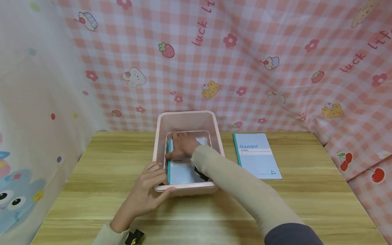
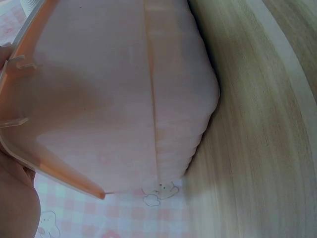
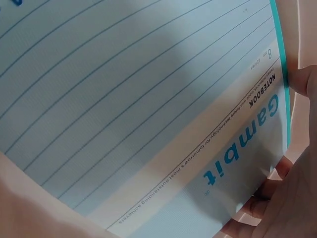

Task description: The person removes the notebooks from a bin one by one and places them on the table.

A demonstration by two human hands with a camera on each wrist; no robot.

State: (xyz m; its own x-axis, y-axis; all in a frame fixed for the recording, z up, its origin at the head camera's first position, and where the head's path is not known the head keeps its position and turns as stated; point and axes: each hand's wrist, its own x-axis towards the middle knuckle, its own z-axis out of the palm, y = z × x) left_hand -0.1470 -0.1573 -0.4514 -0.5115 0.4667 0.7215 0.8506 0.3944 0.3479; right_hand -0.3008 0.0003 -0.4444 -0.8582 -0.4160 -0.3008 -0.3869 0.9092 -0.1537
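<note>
A pale pink plastic bin (image 1: 186, 186) stands on the table, with a light blue Gambit notebook (image 1: 183, 175) inside it. My left hand (image 1: 145, 189) grips the bin's near left corner, fingers over the rim and thumb outside. My right hand (image 1: 183, 146) reaches down into the bin over the notebook's upper part. In the right wrist view, the right thumb (image 3: 301, 80) is at the notebook's teal spine and the other fingers curl at its top edge, their tips partly hidden. The left wrist view shows mostly the bin's outer wall (image 2: 99, 99).
A second Gambit notebook (image 1: 258, 158) lies flat on the wooden table (image 1: 104, 163), right of the bin. Behind the bin hangs a pink checked cloth (image 1: 190, 68), and a white printed cloth (image 1: 27, 102) hangs on the left.
</note>
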